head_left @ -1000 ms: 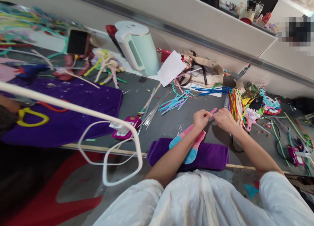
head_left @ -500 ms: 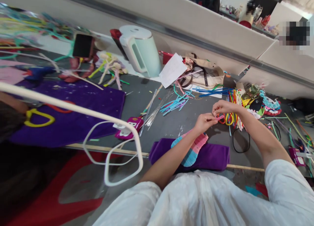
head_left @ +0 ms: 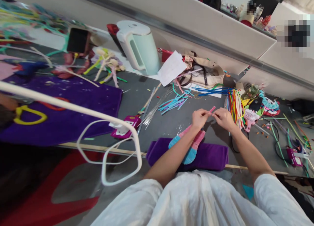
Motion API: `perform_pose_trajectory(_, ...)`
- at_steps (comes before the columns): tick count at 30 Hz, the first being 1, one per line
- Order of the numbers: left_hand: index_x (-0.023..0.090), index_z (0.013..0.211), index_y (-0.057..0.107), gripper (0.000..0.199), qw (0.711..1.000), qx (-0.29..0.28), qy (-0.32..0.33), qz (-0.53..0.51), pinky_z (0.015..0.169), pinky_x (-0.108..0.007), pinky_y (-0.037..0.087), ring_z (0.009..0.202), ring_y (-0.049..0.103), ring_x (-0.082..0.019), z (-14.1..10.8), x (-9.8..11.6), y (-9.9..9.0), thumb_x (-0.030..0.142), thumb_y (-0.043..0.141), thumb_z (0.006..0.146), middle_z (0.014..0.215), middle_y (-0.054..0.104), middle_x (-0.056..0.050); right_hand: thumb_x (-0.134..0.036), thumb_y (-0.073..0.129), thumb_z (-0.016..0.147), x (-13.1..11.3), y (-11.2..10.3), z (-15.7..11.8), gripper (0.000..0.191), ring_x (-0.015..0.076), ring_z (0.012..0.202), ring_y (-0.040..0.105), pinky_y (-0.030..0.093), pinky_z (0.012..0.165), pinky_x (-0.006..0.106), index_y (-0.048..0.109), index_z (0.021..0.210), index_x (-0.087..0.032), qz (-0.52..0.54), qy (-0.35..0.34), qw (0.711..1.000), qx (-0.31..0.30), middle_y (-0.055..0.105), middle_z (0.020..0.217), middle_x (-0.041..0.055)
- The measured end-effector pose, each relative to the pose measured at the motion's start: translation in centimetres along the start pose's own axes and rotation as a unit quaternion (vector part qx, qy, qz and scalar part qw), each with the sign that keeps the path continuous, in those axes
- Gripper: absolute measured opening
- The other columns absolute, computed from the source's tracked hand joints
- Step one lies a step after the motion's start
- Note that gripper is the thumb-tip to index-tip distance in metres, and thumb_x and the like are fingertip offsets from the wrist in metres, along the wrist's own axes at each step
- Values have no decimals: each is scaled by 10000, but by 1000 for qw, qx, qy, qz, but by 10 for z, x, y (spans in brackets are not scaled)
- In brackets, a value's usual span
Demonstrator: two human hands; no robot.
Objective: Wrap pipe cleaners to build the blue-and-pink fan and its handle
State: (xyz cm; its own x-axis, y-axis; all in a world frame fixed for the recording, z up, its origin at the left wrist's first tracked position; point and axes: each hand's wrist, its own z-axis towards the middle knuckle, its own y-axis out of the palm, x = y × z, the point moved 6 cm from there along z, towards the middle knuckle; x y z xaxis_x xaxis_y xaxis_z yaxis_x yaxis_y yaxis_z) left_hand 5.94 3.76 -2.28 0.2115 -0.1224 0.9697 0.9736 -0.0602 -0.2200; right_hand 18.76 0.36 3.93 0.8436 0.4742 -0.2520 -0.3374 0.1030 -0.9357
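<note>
My left hand (head_left: 200,118) is closed in a pinch on a small pink fuzzy piece (head_left: 212,110), whose tip sticks up past the fingertips. Close by on the right, my right hand (head_left: 222,118) also has its fingers pressed together at the lower end of that piece. Below my left forearm lies a flat pink and blue fuzzy piece (head_left: 190,156), partly covered by the arm. It rests on a folded purple cloth (head_left: 213,156) at the table edge. A bundle of colored fuzzy stems (head_left: 235,104) lies just beyond my right hand.
A mint kettle (head_left: 147,52), white paper (head_left: 172,68) and a beige bag (head_left: 211,73) stand along the back. Blue stems (head_left: 173,103) lie mid-table. At right is a pink glue gun (head_left: 250,118). A white curved frame (head_left: 98,113) crosses the left, near another person's hand (head_left: 7,103).
My right hand has come down and left, away from the stem bundle, uncovering the glue gun. My left hand has shifted slightly left and up, still with the pink piece.
</note>
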Motion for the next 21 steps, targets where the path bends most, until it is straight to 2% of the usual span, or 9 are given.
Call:
perform_pose_trajectory(2,190,715,740,117,999,-2,10,33,598,-248,392,637,569,-141,0,1,2,258,648,742,670,658,-26,-234,415,938,-15,-3,-1,273,189,773,494,310,705,315,634,801,-146,-130,-41,991,-10,640,783,87)
perform_pose_trajectory(4,190,700,732,117,997,-5,26,71,598,-247,372,622,554,-131,-2,4,3,215,628,746,675,652,-18,-165,419,917,-26,-4,1,234,204,790,481,286,705,335,627,816,-134,-212,-86,973,-34,629,797,100)
perform_pose_trajectory(8,188,647,710,134,990,-41,57,124,573,-249,332,580,506,-119,-5,8,10,191,617,744,650,623,-3,-125,473,883,-38,-7,13,167,214,823,475,276,704,341,631,828,-127,-249,-170,947,-114,617,793,100)
perform_pose_trajectory(11,177,646,702,104,990,-91,62,87,576,-238,342,605,523,-122,-7,6,19,227,655,724,661,629,3,-131,531,856,-36,-9,29,131,200,816,483,273,669,316,650,803,-146,-230,-192,934,-197,628,779,86)
perform_pose_trajectory(14,160,624,691,136,989,-140,39,-10,557,-226,358,584,533,-114,-12,4,26,268,685,707,638,620,8,-148,567,821,-27,-12,46,151,169,747,493,278,638,284,660,704,-160,-156,-195,924,-288,642,742,65)
perform_pose_trajectory(17,157,579,679,167,980,-167,28,-103,532,-224,369,532,515,-97,-19,8,25,274,700,697,598,592,12,-188,575,797,-11,-12,58,132,128,660,501,300,615,247,685,731,-159,3,-161,920,-357,652,703,28)
perform_pose_trajectory(19,163,598,697,150,976,-159,37,-144,530,-228,383,532,520,-97,-21,14,19,283,718,686,607,594,6,-251,573,796,-1,-8,58,164,109,608,497,313,593,229,685,748,-142,137,-121,898,-401,634,657,5)
perform_pose_trajectory(21,168,643,721,132,976,-135,48,-165,538,-233,395,540,529,-100,-22,20,10,294,727,684,620,595,1,-330,582,791,8,-4,56,228,99,585,481,326,584,222,668,733,-126,262,-65,879,-393,605,625,-10)
